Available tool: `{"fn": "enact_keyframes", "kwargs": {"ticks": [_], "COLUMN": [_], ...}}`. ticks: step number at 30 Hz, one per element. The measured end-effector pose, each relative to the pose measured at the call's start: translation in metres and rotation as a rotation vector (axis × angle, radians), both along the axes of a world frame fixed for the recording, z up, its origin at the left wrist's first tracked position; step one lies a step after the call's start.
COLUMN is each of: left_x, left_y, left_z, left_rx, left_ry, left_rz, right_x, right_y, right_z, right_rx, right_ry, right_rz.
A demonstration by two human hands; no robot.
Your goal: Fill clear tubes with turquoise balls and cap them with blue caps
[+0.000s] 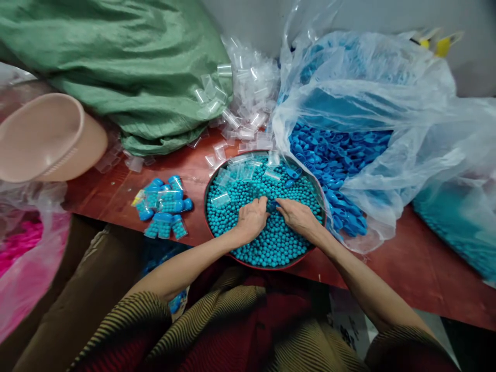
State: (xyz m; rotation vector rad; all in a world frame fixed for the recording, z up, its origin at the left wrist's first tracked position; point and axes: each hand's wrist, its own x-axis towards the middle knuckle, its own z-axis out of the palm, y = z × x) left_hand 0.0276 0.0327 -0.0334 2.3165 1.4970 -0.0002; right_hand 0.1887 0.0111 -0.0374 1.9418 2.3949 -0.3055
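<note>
A round tray with a dark rim is heaped with small teal balls; several clear plastic tubes lie on the balls at its far side. My left hand rests on the balls with fingers curled around something I cannot make out. My right hand lies on the balls just to its right, fingers pinched toward the left hand; a blue piece shows between the two hands. Left of the tray lies a small heap of filled tubes with blue caps.
A red-brown table carries everything. A clear bag of blue caps opens at the tray's right. A pile of empty clear tubes and a green sack lie behind. A pink basin and pink bag sit left.
</note>
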Motion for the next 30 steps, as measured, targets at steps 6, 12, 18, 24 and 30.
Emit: {"fn": "enact_keyframes", "kwargs": {"ticks": [6, 12, 18, 24, 30], "left_x": [-0.005, -0.014, -0.018, -0.014, -0.016], "left_y": [0.006, 0.016, 0.016, 0.004, 0.001], "left_z": [-0.006, -0.004, -0.013, 0.001, 0.004], "left_rx": [-0.052, -0.207, -0.541, -0.704, -0.691], "left_ry": [-0.140, -0.486, -0.849, -0.922, -0.956], "left_rz": [-0.003, -0.013, 0.080, 0.133, 0.177], "right_x": [0.018, 0.007, -0.002, -0.007, -0.008], "right_y": [-0.005, -0.006, -0.013, -0.021, -0.018], "right_z": [0.013, -0.001, -0.006, -0.004, 0.000], "right_rx": [-0.102, 0.221, 0.201, 0.114, 0.098], "right_ry": [0.018, 0.496, 0.680, 0.904, 0.973], "right_rz": [-0.022, -0.163, -0.024, -0.256, -0.264]}}
